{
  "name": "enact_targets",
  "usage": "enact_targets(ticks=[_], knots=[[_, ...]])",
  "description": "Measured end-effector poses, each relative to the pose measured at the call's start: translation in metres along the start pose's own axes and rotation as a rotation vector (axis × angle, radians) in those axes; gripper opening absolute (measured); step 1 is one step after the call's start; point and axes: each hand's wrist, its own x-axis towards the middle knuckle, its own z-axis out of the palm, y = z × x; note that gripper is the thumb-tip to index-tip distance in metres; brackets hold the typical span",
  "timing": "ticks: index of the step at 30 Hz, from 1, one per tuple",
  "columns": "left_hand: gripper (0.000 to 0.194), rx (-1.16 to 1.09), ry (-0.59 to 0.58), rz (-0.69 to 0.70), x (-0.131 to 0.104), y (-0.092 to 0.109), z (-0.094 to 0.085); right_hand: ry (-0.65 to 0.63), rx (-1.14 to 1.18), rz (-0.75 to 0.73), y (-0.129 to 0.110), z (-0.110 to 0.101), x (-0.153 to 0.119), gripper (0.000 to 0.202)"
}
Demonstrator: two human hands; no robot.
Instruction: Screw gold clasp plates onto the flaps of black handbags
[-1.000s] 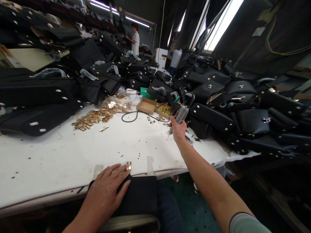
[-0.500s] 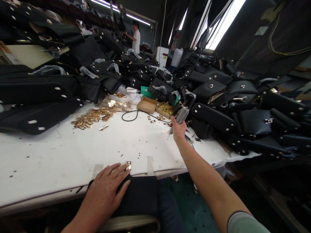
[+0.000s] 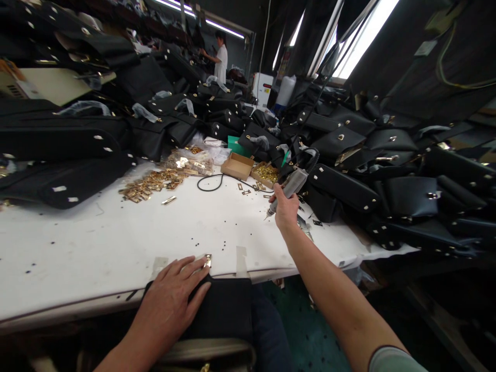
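Observation:
My left hand (image 3: 176, 289) lies flat, fingers stretched, on a black bag (image 3: 227, 305) at the table's near edge. Its fingertips touch a small gold metal plate (image 3: 208, 261) at the edge of the bag's flap. Farther off to the right, my right hand (image 3: 287, 209) is wrapped round a grey electric screwdriver (image 3: 293, 183). The screwdriver is tilted, its thin bit pointing down and left over the white table (image 3: 147, 232). Just beyond it stands a small box of gold screws (image 3: 266, 172).
A heap of gold metal plates (image 3: 153, 185) lies at the back left beside an open cardboard box (image 3: 237, 166). A black cord (image 3: 210, 187) loops across the table. Black bags (image 3: 341, 188) are piled on both sides. A person (image 3: 220, 59) stands far behind.
The screwdriver has tilted further, its bit swinging left and showing more clearly. My left hand keeps its place on the bag and plate. The whole view has shifted slightly.

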Motion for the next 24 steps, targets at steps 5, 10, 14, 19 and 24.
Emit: enact_targets(ticks=[5, 10, 14, 19, 24], knots=[[0.028, -0.046, -0.037, -0.056, 0.003, 0.010, -0.008, -0.152, 0.248, 0.145, -0.013, 0.014, -0.063, 0.041], [0.027, -0.098, -0.059, -0.125, 0.003, 0.018, -0.014, -0.231, 0.359, 0.351, -0.020, 0.029, -0.128, 0.041], [0.028, -0.124, -0.077, -0.130, 0.002, 0.019, -0.016, -0.240, 0.386, 0.432, -0.019, 0.038, -0.156, 0.043], [0.027, -0.127, -0.098, -0.132, 0.001, 0.018, -0.015, -0.239, 0.376, 0.483, -0.012, 0.045, -0.169, 0.044], [0.024, -0.116, -0.104, -0.135, 0.002, 0.016, -0.014, -0.234, 0.394, 0.495, -0.008, 0.049, -0.172, 0.043]])
